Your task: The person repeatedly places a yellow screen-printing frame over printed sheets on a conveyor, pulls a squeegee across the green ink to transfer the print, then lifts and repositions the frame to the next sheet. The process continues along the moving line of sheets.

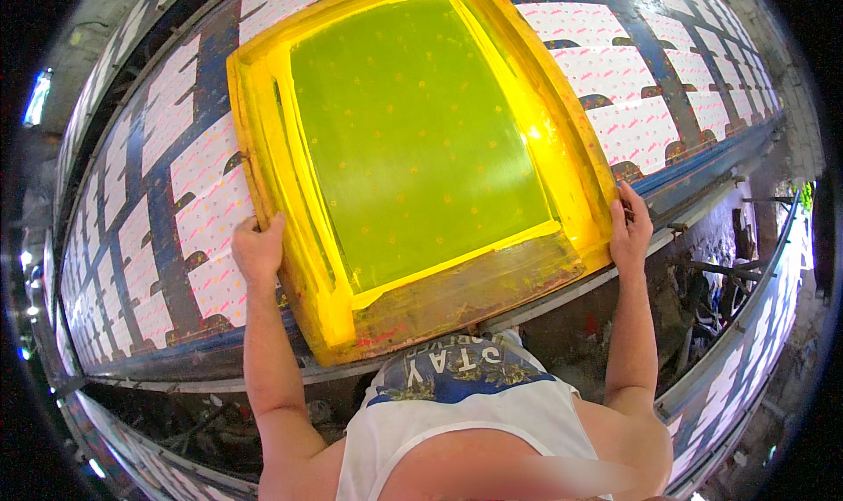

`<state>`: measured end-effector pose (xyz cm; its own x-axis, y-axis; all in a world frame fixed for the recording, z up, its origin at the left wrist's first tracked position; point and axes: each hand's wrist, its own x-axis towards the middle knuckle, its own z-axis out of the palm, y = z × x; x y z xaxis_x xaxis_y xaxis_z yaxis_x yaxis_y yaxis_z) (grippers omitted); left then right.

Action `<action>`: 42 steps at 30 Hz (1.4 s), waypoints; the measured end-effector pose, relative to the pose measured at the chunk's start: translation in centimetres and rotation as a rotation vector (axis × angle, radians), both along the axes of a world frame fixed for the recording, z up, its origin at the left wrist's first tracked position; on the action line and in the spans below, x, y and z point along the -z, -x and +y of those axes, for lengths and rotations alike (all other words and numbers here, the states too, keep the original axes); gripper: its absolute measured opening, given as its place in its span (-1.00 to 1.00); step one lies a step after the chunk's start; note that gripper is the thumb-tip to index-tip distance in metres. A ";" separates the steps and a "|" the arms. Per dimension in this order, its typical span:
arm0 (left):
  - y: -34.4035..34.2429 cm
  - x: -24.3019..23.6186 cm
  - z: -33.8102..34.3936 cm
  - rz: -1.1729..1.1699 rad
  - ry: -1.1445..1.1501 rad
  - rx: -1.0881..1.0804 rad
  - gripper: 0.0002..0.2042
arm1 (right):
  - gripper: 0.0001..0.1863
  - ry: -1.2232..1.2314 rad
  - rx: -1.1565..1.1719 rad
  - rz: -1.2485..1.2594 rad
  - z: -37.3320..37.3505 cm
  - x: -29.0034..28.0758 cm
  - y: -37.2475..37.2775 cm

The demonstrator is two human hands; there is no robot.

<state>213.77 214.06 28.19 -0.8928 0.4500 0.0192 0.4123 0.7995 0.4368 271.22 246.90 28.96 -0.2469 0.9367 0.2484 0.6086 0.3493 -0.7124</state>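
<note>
- Left hand (257,248): fingers curled over the left side edge of the yellow screen frame (263,163), thumb along the rail; gripping it.
- Right hand (630,229): clamped on the frame's right side edge nr its lower corner, fingers wrapped round the rail.
- Frame lies tilted on the long print surface (158,229), green mesh (413,132) inside; near rail smeared w/ ink, overhanging the surface's front edge toward the person.
- Left & right of frame: white printed fabric panels (206,207) in rows on blue surface, room along both ways.
- Right of frame, past the surface edge: a narrow aisle (720,273) w/ clutter, then another surface (755,325).
</note>
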 end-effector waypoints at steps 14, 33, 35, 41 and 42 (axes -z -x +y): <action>11.1 3.4 9.0 -0.143 -0.445 0.124 -0.41 | -0.74 -0.141 0.083 -0.092 0.6 0.4 -1.0; 7.3 4.1 11.5 0.102 -0.317 0.065 -0.39 | -0.69 -0.104 -1.034 -0.096 -6.0 -9.6 6.4; 6.7 3.9 11.0 0.064 -0.318 0.045 -0.37 | -0.59 -0.110 -1.131 -0.184 -7.7 -9.7 7.0; 3.5 4.9 8.6 0.082 -0.385 0.164 -0.32 | -0.37 -0.196 -1.106 -0.507 -10.0 -9.2 7.6; 3.5 5.3 8.4 0.062 -0.439 0.176 -0.32 | -0.37 -0.209 -1.092 -0.528 -10.2 -9.3 7.7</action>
